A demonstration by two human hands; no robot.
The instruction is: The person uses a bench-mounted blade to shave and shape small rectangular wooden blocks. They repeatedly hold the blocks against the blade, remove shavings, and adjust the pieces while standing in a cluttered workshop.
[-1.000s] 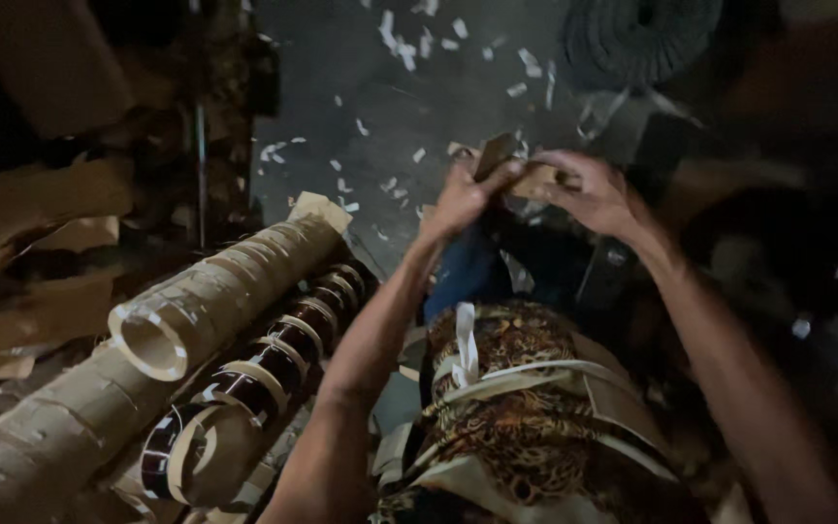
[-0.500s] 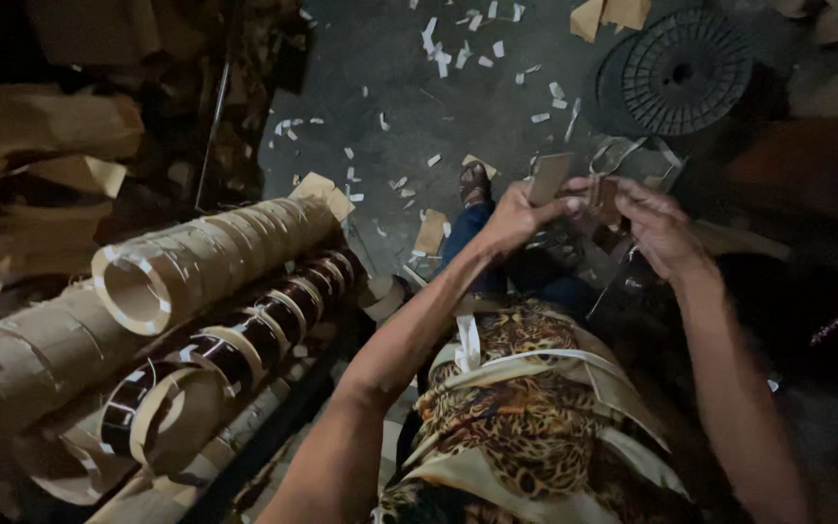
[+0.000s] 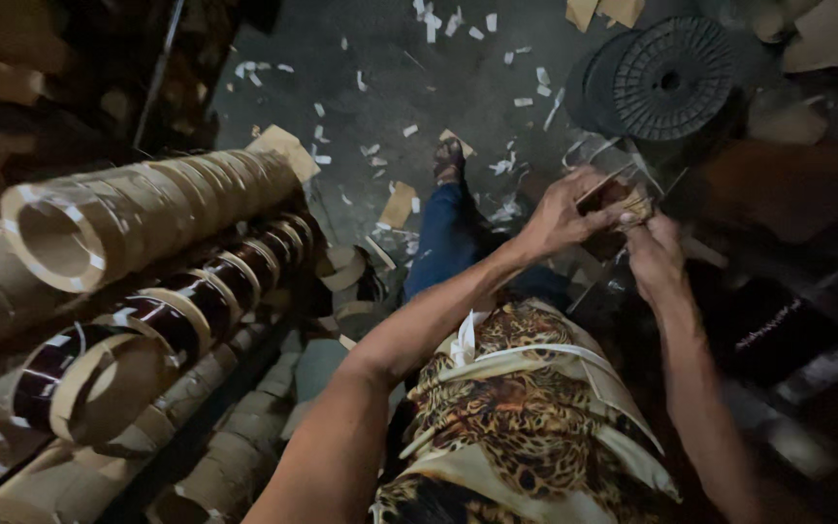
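Now wooden piece (image 3: 623,204) between both grips.

The stacked cardboard tubes (image 3: 147,209) lie at nine o'clock of both hands; the spool (image 3: 673,78) stands on the floor (image 3: 380,58) at twelve, paper scraps (image 3: 438,19) behind.

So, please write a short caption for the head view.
Both hands, left hand and right hand, hold a small brown piece beside stacked cardboard rings.

matt cardboard tubes (image 3: 138,209), ribbed plastic spool (image 3: 676,78)
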